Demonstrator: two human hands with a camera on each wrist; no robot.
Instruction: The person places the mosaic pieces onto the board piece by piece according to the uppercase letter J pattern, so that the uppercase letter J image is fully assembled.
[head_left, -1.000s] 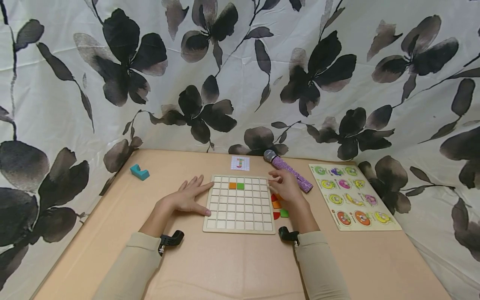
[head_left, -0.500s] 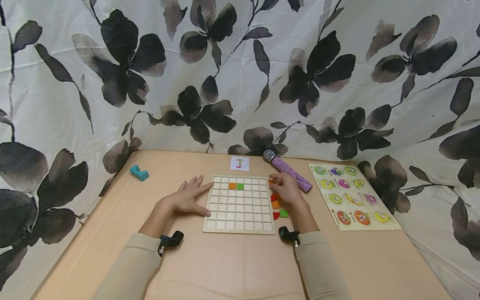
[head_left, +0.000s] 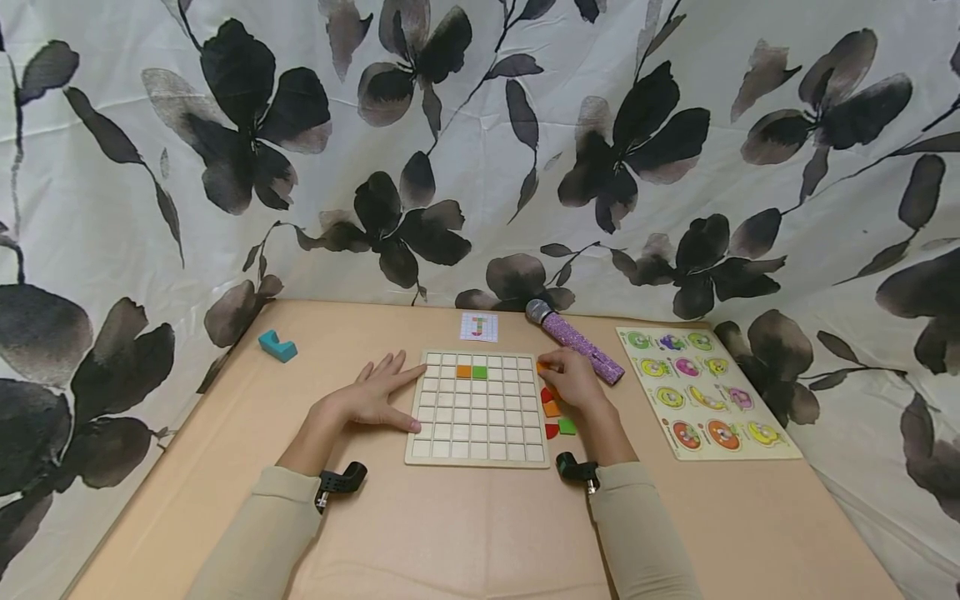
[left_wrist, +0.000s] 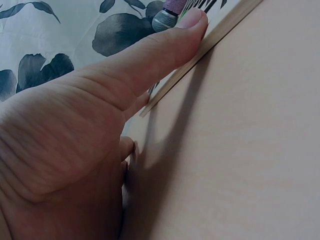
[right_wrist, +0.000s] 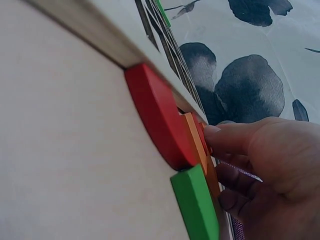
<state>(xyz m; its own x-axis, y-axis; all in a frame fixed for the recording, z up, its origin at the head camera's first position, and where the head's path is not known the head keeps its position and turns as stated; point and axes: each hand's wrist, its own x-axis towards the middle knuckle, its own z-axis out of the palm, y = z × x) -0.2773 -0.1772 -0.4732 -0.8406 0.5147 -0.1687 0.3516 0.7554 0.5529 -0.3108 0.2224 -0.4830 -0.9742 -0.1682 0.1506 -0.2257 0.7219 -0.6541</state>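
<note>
A pale wooden grid board (head_left: 480, 425) lies flat on the table, with one orange square (head_left: 465, 372) and one green square (head_left: 480, 372) in its upper rows. My left hand (head_left: 371, 396) rests at the board's left edge, fingers spread and thumb on the rim, as the left wrist view shows too. Along the right edge, my right hand (head_left: 573, 379) bends its fingers and thumb around an orange block (head_left: 541, 366), mostly hidden by them. Closer to me lie a red curved block (right_wrist: 157, 117), a green block (right_wrist: 195, 202) and another orange block (head_left: 552, 409).
A small pattern card (head_left: 479, 327) lies beyond the board. Behind my right hand is a purple glittery microphone (head_left: 581, 340). A fruit picture board (head_left: 708, 392) lies at the right, and a turquoise block (head_left: 278, 345) sits far left. A floral cloth hangs behind the table.
The fingertips of my right hand have drawn back slightly from the board's edge, and the orange block shows at them. My left hand stays in place.
</note>
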